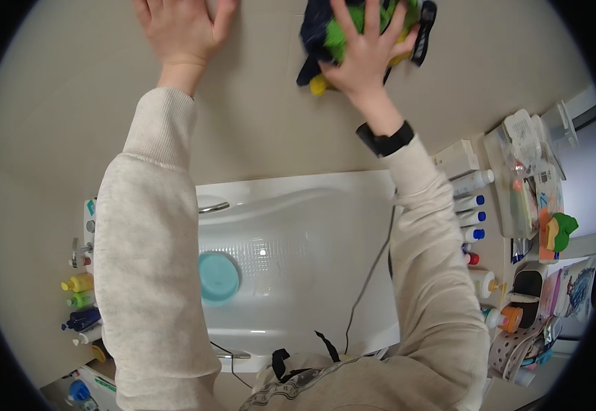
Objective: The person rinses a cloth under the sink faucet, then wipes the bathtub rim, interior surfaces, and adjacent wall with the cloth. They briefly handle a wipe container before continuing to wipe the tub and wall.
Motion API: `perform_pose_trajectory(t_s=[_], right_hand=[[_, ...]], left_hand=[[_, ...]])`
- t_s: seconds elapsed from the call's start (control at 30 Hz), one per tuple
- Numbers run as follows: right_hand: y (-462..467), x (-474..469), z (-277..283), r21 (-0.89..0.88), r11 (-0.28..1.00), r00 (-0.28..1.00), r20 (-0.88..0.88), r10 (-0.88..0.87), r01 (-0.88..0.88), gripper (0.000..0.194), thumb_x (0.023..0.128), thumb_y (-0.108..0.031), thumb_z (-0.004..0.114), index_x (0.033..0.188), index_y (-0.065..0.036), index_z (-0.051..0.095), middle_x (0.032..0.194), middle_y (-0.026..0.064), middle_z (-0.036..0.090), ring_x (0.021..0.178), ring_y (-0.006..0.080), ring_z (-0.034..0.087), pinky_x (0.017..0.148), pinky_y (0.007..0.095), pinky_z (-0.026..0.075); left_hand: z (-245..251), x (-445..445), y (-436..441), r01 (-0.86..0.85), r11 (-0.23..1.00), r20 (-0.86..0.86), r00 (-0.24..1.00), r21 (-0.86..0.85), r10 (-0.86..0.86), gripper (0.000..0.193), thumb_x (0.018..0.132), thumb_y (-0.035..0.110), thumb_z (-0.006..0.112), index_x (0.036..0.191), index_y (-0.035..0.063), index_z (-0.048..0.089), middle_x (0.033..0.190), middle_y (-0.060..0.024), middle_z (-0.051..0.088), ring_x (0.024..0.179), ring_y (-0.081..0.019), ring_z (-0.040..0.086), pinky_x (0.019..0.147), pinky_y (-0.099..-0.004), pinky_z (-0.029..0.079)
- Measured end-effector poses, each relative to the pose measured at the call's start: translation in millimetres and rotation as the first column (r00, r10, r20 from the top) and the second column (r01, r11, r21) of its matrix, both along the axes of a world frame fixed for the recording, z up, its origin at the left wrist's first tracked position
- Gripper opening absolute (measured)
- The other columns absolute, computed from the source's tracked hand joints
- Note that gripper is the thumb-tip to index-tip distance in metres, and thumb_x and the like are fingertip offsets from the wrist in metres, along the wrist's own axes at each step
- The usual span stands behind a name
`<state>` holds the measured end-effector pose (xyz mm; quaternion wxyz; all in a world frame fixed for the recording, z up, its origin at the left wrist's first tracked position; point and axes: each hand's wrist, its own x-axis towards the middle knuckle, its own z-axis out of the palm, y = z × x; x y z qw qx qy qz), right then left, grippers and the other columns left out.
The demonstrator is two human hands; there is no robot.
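My left hand (pixel 182 28) lies spread on the beige wall (pixel 267 103) above a white bathtub, its fingertips cut off by the top edge of the view. With fingers apart, my right hand (pixel 372 51) presses a bundle of dark blue, green and yellow fabric (pixel 336 41) against the same wall; the bundle is slightly blurred, and whether it is a cloth or a soft toy I cannot tell. A black band (pixel 388 139) circles my right wrist.
Below is the bathtub (pixel 318 205) with metal grab handles and a turquoise basin (pixel 219 277). A dark cable (pixel 372 277) hangs across it. Bottles (pixel 82 298) line the left ledge; tubes (pixel 471 217), bottles and a plastic bin (pixel 503 180) crowd the right one.
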<state>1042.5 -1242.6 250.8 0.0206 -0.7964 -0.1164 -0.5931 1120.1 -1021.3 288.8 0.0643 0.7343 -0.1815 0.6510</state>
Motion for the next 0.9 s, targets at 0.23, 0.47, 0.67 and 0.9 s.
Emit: perform_pose_trajectory(t_s=[0.23,0.47,0.67,0.9], right_hand=[[7,12,-139,-0.153,0.985,0.989,-0.111,-0.097,0.079,0.08,0.051,-0.055,0.069,0.128,-0.049,0.046,0.141,-0.0065,0.035,0.115,0.0393,0.03,0.085,0.0744,0.024],[-28,-16,-271,-0.639,0.745,0.812,-0.529,-0.246,-0.191,0.077,0.074,-0.039,0.061,0.143,-0.037,0.025,0.147,-0.0154,0.028,0.099,0.0164,0.049,0.082,0.0487,0.04],[-73,-19,-288,-0.204,0.734,0.506,-0.836,0.214,-0.647,0.082,0.072,-0.042,0.063,0.144,-0.023,0.029,0.144,-0.0141,0.033,0.108,0.0116,0.046,0.098,0.0428,0.034],[-64,-34,-266,-0.564,0.8,0.931,-0.365,-0.018,-0.205,0.031,0.083,-0.03,0.056,0.114,-0.027,0.056,0.135,-0.009,0.044,0.106,0.0185,0.051,0.098,0.0571,0.032]], left_hand=[[1,-6,0,0.052,0.999,-0.045,0.998,-0.015,-0.052,0.075,0.088,0.047,0.039,0.145,0.0017,0.021,0.149,-0.0243,0.017,0.14,-0.0367,0.013,0.112,-0.0502,0.007],[3,4,-3,0.186,0.982,0.038,0.982,-0.03,-0.185,0.076,0.087,0.05,0.044,0.145,0.0045,0.024,0.149,-0.0241,0.018,0.139,-0.038,0.015,0.111,-0.0495,0.006],[2,4,-5,0.208,0.977,0.018,0.978,-0.037,-0.207,0.077,0.088,0.052,0.041,0.146,0.0052,0.02,0.151,-0.0219,0.015,0.14,-0.0355,0.011,0.112,-0.0482,0.003],[3,3,-4,0.175,0.984,0.02,0.985,-0.034,-0.174,0.075,0.089,0.052,0.038,0.146,0.006,0.02,0.152,-0.0197,0.013,0.141,-0.0334,0.009,0.113,-0.0466,0.004]])
